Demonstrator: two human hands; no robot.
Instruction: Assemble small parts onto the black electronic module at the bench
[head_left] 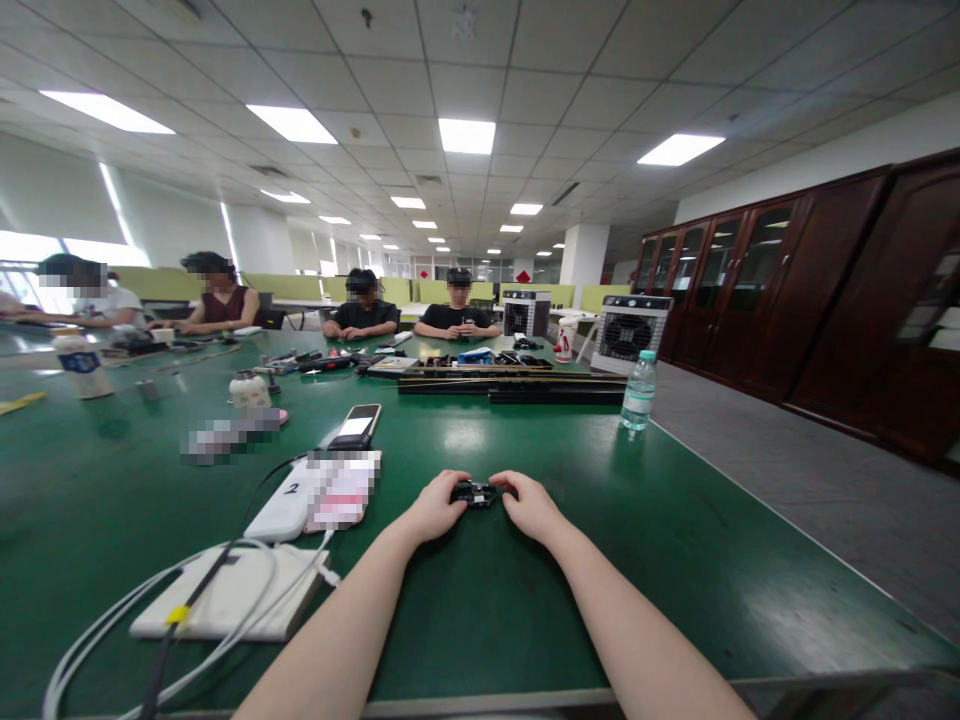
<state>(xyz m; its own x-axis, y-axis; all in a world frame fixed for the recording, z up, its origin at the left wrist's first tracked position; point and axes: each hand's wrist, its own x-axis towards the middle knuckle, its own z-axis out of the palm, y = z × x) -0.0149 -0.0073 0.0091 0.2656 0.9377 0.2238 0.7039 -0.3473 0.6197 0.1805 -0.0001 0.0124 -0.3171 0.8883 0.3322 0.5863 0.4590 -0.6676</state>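
A small black part with metallic and whitish bits on top (476, 497) sits just above or on the green table (465, 600), between my two hands. My left hand (437, 508) is closed on its left end, thumb in front and fingers behind. At the right end, my right hand (531, 508) has its fingers curled in, with thumb and fingertips against the part's edge. My fingers cover both ends, and I cannot tell the part's exact kind.
To the left lie a white power bank (277, 505), a phone (356, 428), a white box (225, 595) and looping cables. Long black bars (555, 396) cross the table ahead. A water bottle (638, 392) stands near the right edge. Several people sit beyond.
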